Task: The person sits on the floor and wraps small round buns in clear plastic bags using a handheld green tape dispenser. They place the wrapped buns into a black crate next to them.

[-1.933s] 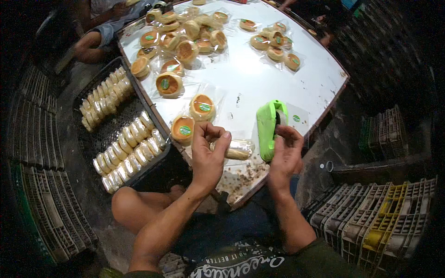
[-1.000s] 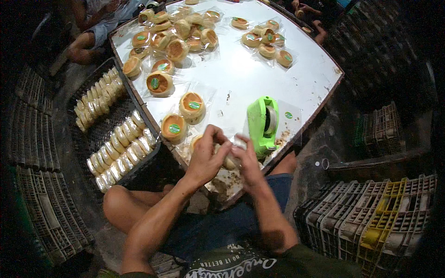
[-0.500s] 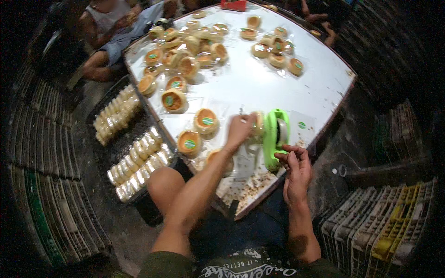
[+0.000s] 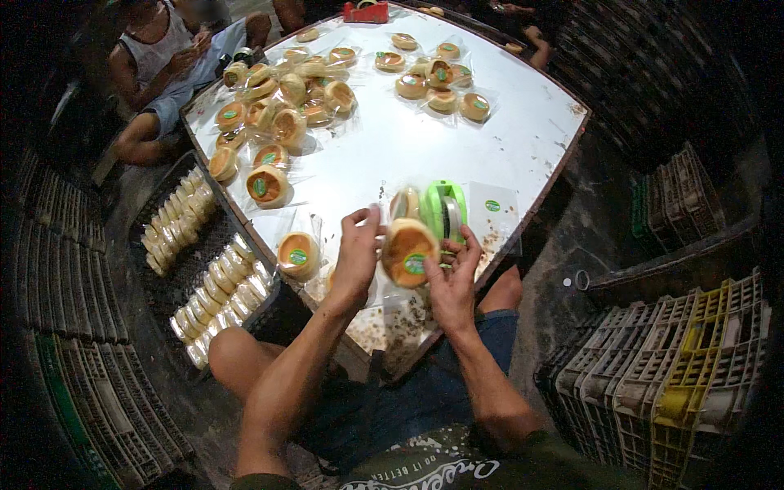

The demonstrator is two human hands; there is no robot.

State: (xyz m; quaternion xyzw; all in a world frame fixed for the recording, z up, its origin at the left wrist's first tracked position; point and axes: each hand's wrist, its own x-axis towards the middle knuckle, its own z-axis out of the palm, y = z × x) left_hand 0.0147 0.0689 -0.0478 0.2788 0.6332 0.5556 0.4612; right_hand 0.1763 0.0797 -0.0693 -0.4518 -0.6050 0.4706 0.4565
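A round golden-brown bun in clear plastic, with a green label, is held tilted up between my hands. My right hand pinches its lower right edge, thumb in front. At its left side, my left hand has its fingers curled and closed against the wrapper's edge. Just behind stands a bright green tape dispenser with a tape roll in it. Another wrapped bun sits beside the dispenser, partly hidden by the held one. Left of my left hand lies a labelled bun; another is mostly covered by that hand.
Many wrapped buns crowd the white table at far left, with a smaller group farther right. A black crate of packed buns stands left. Plastic crates are stacked right. A person sits at far left.
My left hand has drawn back from beside the dispenser toward me and left. A labelled bun is now up between both hands; the right hand has come in to grip it.
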